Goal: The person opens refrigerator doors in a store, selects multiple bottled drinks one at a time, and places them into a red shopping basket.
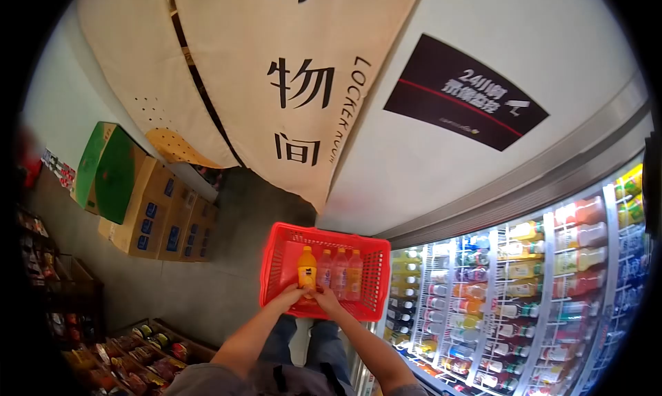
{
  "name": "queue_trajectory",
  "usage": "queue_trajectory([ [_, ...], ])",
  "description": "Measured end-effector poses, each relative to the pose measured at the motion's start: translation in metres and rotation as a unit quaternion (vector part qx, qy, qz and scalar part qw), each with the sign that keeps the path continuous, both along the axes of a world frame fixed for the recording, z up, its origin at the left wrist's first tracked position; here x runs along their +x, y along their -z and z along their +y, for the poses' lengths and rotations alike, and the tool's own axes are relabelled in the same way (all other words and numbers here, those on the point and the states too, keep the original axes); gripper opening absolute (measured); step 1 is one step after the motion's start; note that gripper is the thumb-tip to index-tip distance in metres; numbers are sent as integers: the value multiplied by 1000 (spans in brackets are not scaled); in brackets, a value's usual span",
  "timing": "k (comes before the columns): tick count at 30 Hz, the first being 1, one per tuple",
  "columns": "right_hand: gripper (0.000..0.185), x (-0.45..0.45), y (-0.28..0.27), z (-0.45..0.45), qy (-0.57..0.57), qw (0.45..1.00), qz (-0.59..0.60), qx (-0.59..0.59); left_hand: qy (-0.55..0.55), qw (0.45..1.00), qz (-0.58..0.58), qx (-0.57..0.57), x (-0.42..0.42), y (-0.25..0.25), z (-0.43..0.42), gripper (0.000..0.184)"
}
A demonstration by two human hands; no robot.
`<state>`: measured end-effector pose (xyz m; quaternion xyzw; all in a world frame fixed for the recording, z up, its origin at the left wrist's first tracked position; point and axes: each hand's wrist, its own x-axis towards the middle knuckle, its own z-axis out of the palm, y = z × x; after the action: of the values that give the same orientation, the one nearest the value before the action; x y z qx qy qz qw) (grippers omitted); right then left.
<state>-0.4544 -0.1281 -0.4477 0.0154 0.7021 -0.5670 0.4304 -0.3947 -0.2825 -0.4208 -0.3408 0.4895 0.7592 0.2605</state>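
An orange-yellow bottle [307, 266] with a yellow cap stands upright between my two hands, over the left part of a red plastic basket [383, 275]. My left hand [295, 294] closes on its lower part from the left, and my right hand [325, 298] holds it from the right. Just right of it, several clear bottles with pinkish and orange tints [339, 272] are side by side inside the basket. The lower end of the held bottle is partly hidden by my fingers.
A lit drinks cooler [496, 292] runs along the right. A cloth curtain [276, 72] hangs ahead. Cardboard boxes [162, 213] and a green box [107, 172] stand at the left. Packaged snacks [131, 358] fill bins at the lower left.
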Motion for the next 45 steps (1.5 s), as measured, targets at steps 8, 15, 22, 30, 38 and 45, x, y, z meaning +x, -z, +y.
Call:
queue_trajectory([
  [8, 48, 4, 57, -27, -20, 981, 125, 145, 38, 997, -47, -53, -18, 79, -8, 31],
  [15, 37, 11, 45, -42, 8, 946, 237, 222, 58, 988, 23, -141, -11, 122, 0, 40],
  [22, 28, -1, 13, -40, 7, 958, 199, 206, 135, 984, 53, -104, 0, 121, -18, 54],
  [30, 31, 11, -60, -5, 126, 961, 198, 149, 102, 990, 72, -64, 13, 14, -29, 51],
  [38, 19, 34, -118, 50, 328, 926, 183, -22, 79, 977, 190, -47, -6, -101, -19, 39],
  [45, 24, 63, -189, 79, 379, 903, 191, -65, 96, 948, 303, -26, -25, -201, 17, 38],
])
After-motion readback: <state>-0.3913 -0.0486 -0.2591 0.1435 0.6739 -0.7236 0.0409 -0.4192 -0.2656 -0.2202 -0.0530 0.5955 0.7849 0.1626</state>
